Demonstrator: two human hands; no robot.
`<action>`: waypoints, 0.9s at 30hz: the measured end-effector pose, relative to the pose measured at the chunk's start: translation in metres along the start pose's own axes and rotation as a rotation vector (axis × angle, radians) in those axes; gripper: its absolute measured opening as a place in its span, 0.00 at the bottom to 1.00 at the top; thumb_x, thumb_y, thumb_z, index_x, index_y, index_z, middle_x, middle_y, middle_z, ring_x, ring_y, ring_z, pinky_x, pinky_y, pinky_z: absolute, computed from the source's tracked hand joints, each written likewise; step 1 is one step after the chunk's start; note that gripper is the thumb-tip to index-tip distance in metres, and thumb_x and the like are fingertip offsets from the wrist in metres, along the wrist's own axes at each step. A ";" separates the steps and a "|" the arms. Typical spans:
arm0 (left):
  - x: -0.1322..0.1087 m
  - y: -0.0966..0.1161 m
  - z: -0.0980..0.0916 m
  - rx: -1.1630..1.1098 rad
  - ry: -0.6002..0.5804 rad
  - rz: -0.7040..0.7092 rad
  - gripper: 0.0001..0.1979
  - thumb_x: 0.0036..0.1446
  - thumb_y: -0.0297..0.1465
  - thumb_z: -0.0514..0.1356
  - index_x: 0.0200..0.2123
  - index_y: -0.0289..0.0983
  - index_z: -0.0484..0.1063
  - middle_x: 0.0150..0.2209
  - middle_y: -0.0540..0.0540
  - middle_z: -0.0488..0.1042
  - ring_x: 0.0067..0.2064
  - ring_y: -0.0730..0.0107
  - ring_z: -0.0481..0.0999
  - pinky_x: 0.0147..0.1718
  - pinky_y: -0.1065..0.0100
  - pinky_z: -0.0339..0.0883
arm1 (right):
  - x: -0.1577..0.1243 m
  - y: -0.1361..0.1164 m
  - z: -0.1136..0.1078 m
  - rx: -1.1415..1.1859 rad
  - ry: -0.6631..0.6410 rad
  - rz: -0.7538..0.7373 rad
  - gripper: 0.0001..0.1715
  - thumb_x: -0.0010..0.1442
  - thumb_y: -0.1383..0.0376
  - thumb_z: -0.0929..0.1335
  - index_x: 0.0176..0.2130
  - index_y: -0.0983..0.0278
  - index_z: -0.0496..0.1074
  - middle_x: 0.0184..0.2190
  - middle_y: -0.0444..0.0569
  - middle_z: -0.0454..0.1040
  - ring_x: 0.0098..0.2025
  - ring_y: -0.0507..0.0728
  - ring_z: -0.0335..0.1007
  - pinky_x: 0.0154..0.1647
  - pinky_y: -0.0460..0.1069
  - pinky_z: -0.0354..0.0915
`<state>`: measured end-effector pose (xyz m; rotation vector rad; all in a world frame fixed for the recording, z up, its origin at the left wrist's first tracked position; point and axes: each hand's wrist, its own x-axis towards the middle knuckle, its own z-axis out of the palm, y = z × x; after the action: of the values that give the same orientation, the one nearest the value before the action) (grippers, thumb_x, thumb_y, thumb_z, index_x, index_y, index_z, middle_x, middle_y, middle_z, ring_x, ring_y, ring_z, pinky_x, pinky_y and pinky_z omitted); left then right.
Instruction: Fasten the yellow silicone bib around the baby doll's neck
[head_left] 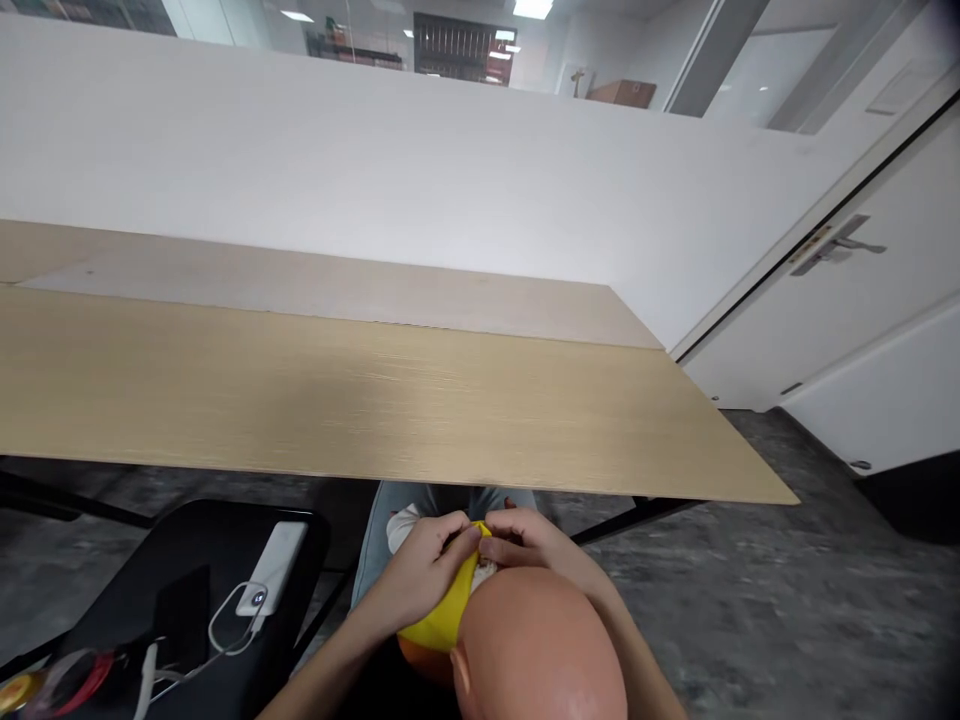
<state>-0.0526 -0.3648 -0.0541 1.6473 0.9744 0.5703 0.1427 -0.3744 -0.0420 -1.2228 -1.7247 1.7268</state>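
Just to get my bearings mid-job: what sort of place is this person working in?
Most likely an office: a long pale wood-grain desk, a white cabinet with a metal handle, and a white rectangular power bank with a cable, with glass partitions beyond.

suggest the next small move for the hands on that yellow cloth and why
I'd probably smooth the yellow cloth down against the bald doll head next, because the left hand and right hand both pinch it at the top, where it looks bunched, right by a white cloth.
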 end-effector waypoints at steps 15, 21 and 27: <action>0.000 -0.004 -0.007 0.058 -0.119 -0.011 0.18 0.58 0.43 0.59 0.26 0.35 0.64 0.24 0.54 0.62 0.27 0.76 0.60 0.25 0.73 0.50 | -0.007 0.024 0.004 0.020 0.057 -0.109 0.21 0.66 0.55 0.62 0.27 0.66 0.60 0.25 0.43 0.55 0.29 0.49 0.49 0.29 0.47 0.45; 0.001 -0.001 -0.006 0.143 -0.115 0.010 0.14 0.63 0.39 0.53 0.28 0.35 0.66 0.27 0.52 0.68 0.30 0.73 0.66 0.29 0.72 0.54 | -0.006 0.025 0.005 -0.022 0.070 -0.124 0.23 0.66 0.55 0.63 0.25 0.66 0.57 0.23 0.42 0.54 0.28 0.48 0.49 0.29 0.47 0.46; -0.002 -0.004 -0.009 0.191 -0.116 0.022 0.08 0.61 0.31 0.52 0.30 0.36 0.67 0.30 0.51 0.71 0.32 0.71 0.69 0.32 0.71 0.57 | -0.008 0.024 0.006 0.199 0.081 -0.025 0.23 0.64 0.53 0.64 0.27 0.66 0.58 0.24 0.42 0.54 0.27 0.48 0.47 0.25 0.46 0.44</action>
<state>-0.0622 -0.3609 -0.0551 1.8409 0.9496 0.4011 0.1492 -0.3873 -0.0630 -1.1606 -1.4766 1.7614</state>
